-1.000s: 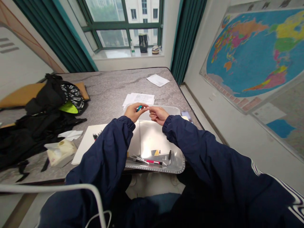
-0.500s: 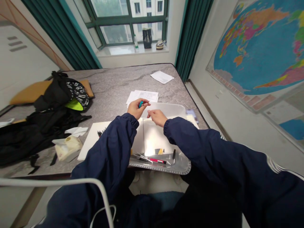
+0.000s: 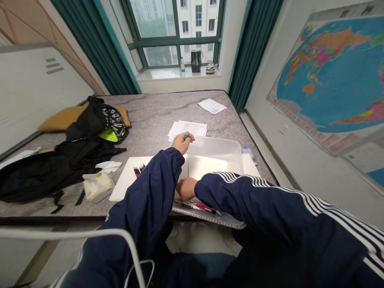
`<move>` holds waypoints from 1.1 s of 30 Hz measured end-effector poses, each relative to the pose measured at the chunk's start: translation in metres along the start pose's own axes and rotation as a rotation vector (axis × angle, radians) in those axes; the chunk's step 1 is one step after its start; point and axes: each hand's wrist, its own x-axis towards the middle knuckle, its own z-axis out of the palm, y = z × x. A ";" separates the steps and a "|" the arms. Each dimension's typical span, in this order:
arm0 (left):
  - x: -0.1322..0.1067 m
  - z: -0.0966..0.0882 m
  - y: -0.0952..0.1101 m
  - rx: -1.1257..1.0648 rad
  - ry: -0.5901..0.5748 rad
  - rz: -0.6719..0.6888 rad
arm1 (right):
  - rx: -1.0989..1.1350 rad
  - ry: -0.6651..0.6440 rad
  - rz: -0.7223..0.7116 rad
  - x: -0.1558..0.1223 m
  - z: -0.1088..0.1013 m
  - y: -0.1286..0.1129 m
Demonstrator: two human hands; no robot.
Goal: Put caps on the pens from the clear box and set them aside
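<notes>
My left hand point(image 3: 181, 143) is closed over the far side of a clear plastic tray point(image 3: 223, 145), with a small teal object point(image 3: 186, 137) pinched in it. Too little of that object shows to tell its kind. Lower down, my right hand point(image 3: 186, 189) reaches left inside the tray, bent at the wrist. Its fingers point down and are mostly hidden, so what they touch cannot be made out. A red pen point(image 3: 205, 208) and several slim tools or pens lie along the tray's near edge, just below my right hand.
Black and red pens point(image 3: 138, 171) lie on a white sheet point(image 3: 123, 188) left of the tray. A tissue pack point(image 3: 97, 186) and black backpack point(image 3: 81, 160) are farther left. Papers point(image 3: 189, 129) sit behind the tray, another sheet point(image 3: 212, 106) beyond. A white tube point(image 3: 90, 233) crosses the lower left.
My right hand has moved from beside my left hand down toward the near left of the tray. My left hand still holds the teal object. The camera view has shifted slightly.
</notes>
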 end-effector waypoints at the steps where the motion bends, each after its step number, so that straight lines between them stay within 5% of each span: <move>1: 0.000 0.000 0.001 0.005 -0.012 -0.007 | -0.010 -0.035 0.007 0.000 0.000 -0.001; 7: 0.000 0.000 -0.002 0.008 -0.007 -0.044 | 0.000 -0.097 0.076 -0.006 -0.008 -0.002; 11: 0.004 -0.002 -0.005 -0.029 0.027 -0.066 | 0.120 -0.071 -0.058 -0.011 -0.030 0.012; 19: 0.006 -0.004 -0.002 -0.146 0.052 -0.119 | 0.898 0.412 0.072 -0.047 -0.068 0.090; 24: 0.000 -0.004 0.008 -0.029 0.004 -0.038 | 1.407 1.123 0.123 -0.055 -0.078 0.114; 26: -0.005 -0.004 0.012 0.071 -0.053 0.070 | 1.517 1.303 0.108 -0.055 -0.081 0.116; 33: -0.015 0.001 0.018 0.183 -0.247 0.242 | 1.554 1.471 0.085 -0.059 -0.082 0.118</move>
